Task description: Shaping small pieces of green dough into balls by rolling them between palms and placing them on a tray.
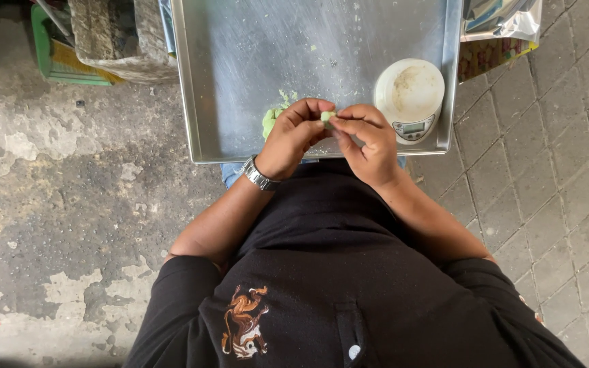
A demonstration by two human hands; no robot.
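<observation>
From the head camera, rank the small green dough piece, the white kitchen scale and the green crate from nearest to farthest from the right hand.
1. Small green dough piece, pinched at the right hand.
2. White kitchen scale, just beyond on the tray's right.
3. Green crate, far left on the ground.

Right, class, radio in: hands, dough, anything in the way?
Left hand and right hand pinching green dough piece. Over metal tray. Scale beside, not blocking.
</observation>
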